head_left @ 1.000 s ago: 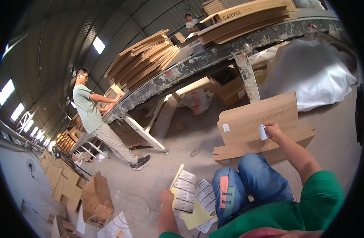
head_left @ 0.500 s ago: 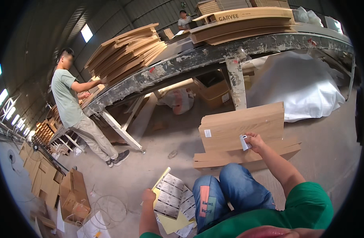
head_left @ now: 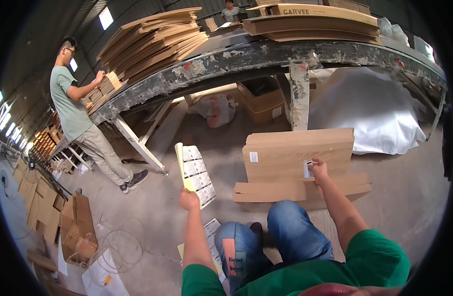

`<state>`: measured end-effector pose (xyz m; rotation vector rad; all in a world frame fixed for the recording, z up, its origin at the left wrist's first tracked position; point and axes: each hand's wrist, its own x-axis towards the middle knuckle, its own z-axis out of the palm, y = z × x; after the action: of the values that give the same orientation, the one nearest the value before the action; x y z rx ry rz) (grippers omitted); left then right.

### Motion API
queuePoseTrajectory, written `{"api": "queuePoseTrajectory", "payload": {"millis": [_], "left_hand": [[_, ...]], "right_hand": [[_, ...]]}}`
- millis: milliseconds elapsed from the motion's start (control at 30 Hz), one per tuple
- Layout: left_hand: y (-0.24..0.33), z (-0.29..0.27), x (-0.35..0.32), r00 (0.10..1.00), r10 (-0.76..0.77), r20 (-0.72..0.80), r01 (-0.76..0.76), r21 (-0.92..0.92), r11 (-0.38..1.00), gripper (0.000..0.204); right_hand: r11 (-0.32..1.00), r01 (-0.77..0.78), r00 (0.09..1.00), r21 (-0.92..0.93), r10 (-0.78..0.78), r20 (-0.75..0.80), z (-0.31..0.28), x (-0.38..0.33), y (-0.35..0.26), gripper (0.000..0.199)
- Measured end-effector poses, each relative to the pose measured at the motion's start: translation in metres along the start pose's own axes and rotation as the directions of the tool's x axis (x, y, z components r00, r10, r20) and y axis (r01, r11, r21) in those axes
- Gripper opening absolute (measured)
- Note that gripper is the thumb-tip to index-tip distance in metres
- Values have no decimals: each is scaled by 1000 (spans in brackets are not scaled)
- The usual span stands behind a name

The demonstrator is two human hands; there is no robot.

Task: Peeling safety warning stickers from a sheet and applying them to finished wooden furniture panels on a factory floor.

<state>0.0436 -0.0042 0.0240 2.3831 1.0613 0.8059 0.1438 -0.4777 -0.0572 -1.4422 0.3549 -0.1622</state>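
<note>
My left hand grips the lower edge of a printed label sheet with yellow backing, raised above the floor left of my knees. My right hand pinches a small white label against, or just in front of, the face of a brown cardboard box. The box stands on the floor before my knees, its long lower flap folded out toward me. Another small white label is stuck near the left side of that face. More label sheets lie on the floor by my left leg.
A long, scuffed workbench crosses ahead, carrying stacks of flattened cardboard. Under it are a carton and a silvery covered heap. A co-worker stands at its left end. An open carton and loose strapping lie left.
My left hand has lifted the label sheet up and forward from beside my leg. The label in my right hand now sits flatter to the box face. The co-worker's hands have risen.
</note>
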Motion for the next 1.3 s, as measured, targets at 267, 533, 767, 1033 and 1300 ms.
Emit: {"api": "queuePoseTrajectory", "payload": {"millis": [267, 533, 767, 1033, 1300], "left_hand": [[-4, 55, -35, 999, 26, -23, -30, -199, 980, 15], [-13, 62, -37, 999, 42, -19, -45, -145, 988, 18], [-6, 62, -40, 996, -21, -83, -5, -305, 952, 17], [-9, 62, -38, 999, -34, 7, 34, -299, 954, 17], [-34, 56, 6, 968, 234, -87, -243, -123, 962, 12]], "right_hand": [[990, 109, 994, -92, -111, -12, 4, -2, 11, 53], [967, 200, 977, -159, -208, -38, 5, -5, 13, 54], [963, 217, 974, -158, -224, -25, 6, -8, 9, 54], [957, 229, 973, -177, -229, 17, 7, -10, 6, 53], [965, 137, 988, -224, -118, 98, 24, 3, -9, 54]]}}
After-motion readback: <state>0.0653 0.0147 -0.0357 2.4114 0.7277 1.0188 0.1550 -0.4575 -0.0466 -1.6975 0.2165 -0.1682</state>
